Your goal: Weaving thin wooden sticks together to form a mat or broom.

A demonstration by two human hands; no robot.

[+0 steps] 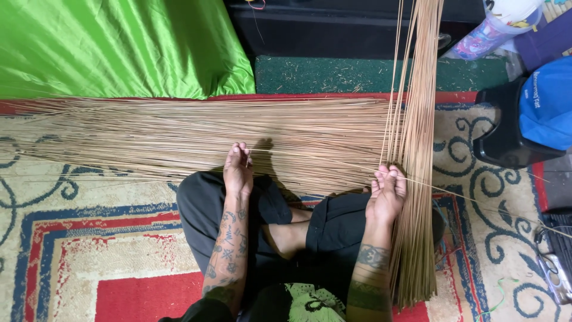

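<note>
A wide layer of thin, long tan sticks (pixel 179 134) lies spread across the patterned carpet (pixel 89 238) in front of my crossed legs. My left hand (pixel 238 168) reaches into its near edge, fingertips pinched on one or two sticks. My right hand (pixel 387 192) is closed around an upright bundle of the same sticks (pixel 416 107), which runs from beside my right knee up past the top of the view. A few loose sticks splay out from that bundle to the right.
A bright green cloth (pixel 119 45) covers something at the back left. A dark green mat (pixel 369 74) lies behind the sticks. At right stand a black object (pixel 503 137) with a blue cap (pixel 547 101) on it, a plastic container (pixel 494 27) and some cables.
</note>
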